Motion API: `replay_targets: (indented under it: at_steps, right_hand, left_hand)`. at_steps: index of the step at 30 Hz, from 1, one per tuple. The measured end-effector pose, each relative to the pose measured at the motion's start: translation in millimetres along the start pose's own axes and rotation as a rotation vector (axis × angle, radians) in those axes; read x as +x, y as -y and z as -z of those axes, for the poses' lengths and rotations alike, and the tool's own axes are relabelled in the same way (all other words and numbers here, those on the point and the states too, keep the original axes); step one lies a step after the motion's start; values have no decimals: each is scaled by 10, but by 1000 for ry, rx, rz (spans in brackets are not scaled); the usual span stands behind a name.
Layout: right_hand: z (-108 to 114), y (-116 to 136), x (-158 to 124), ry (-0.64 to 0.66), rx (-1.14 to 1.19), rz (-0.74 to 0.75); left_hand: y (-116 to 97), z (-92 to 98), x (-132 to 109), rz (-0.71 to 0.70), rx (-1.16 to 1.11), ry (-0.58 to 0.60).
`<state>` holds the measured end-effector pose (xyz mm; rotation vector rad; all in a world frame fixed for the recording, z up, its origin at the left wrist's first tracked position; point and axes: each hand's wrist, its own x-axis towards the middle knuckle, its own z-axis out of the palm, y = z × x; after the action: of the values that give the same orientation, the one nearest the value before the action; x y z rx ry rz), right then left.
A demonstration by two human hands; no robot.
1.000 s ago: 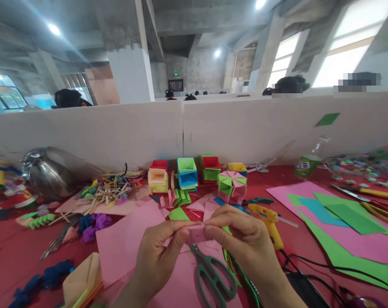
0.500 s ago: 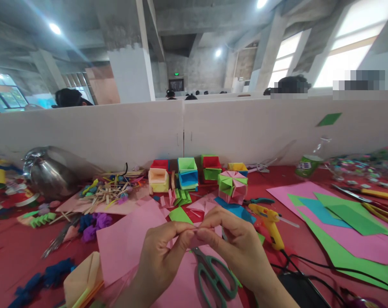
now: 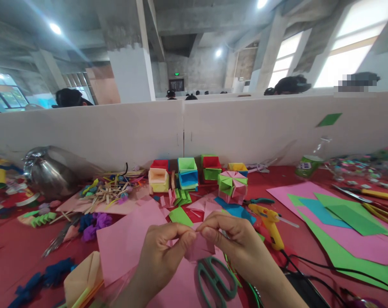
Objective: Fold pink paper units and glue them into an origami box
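My left hand (image 3: 162, 254) and my right hand (image 3: 235, 244) meet in front of me, both pinching a small folded pink paper piece (image 3: 198, 248). The paper hangs between the fingertips, partly hidden by them. Just beneath lie green-handled scissors (image 3: 215, 280) on a large pink sheet (image 3: 126, 244). A yellow glue gun (image 3: 269, 220) lies to the right of my right hand.
Folded paper boxes (image 3: 187, 173) and a pink-green paper piece (image 3: 232, 186) stand by the white partition (image 3: 181, 128). A steel kettle (image 3: 49, 173), a pile of sticks (image 3: 107, 192), coloured sheets (image 3: 341, 222), a bottle (image 3: 308, 164) and black cables (image 3: 319, 265) crowd the red table.
Both hands have shifted slightly down and left while turning the pink paper; it now hangs lower between the fingertips as a wider flap.
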<state>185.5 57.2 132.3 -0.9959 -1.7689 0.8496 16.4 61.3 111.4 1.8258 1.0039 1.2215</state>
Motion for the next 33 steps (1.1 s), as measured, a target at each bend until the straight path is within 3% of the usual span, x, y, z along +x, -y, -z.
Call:
replay_targets:
  at_steps: [6,10,13,17,21,23,27,30,33]
  right_hand:
    - [-4,-105,42,-54,-11,-69]
    - [-9,-170,53,-71,139,-87]
    - [-22,-170,54,-71,201,-103]
    - [-48,-157,61,-82,283,-123]
    - [-72,-156,57,-113,351,-51]
    - [-100,-156,43,-94,295,26]
    - [-183,-173,19,-129,-26,179]
    - [-218,-190,22,-181,-168,236]
    - [-213,-189,29,-179,-205,241]
  left_hand:
    - [57,33,84,73,-51,88]
    - [124,45,118,48,-139,-112]
    - [189,24,129,186,-306,-254]
    - [217,-23,145,260,-480,-276]
    - [167,-77,168,282,-716,-276]
    - [141,-115,170,339,-854,-294]
    - [123,-210,143,501,-1065,-288]
    - [150,-268,111,505,-1025,-204]
    - [203,-287,87,418,-725,-166]
